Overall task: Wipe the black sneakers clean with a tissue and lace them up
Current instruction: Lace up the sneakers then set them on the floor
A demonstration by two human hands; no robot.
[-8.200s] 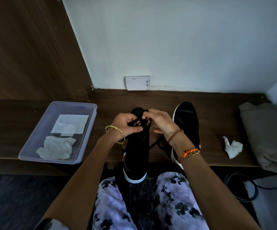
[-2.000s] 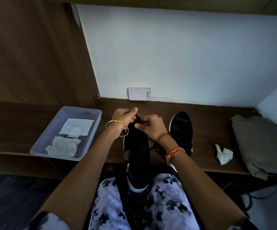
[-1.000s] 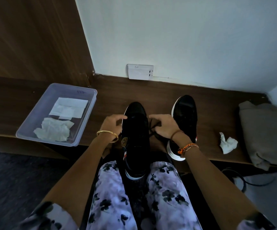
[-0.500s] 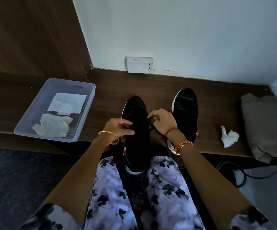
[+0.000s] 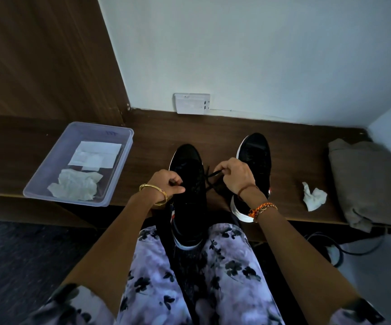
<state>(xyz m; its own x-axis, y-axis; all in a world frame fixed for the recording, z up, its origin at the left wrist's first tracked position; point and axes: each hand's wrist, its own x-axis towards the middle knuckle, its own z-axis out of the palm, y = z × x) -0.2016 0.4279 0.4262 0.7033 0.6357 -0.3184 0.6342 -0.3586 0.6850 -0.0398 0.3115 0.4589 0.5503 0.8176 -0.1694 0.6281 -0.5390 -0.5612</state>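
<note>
Both hands (image 5: 204, 179) pinch laces (image 5: 209, 181), barely distinguishable against the black sneaker (image 5: 188, 195).

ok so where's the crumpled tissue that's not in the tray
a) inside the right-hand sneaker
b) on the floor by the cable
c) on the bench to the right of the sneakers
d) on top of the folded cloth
c: the crumpled tissue lies on the bare wooden bench, between the right-hand sneaker and the folded cloth, touching neither.

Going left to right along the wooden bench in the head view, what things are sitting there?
Clear plastic tray → sneaker being laced → second sneaker → crumpled tissue → folded cloth.
</note>
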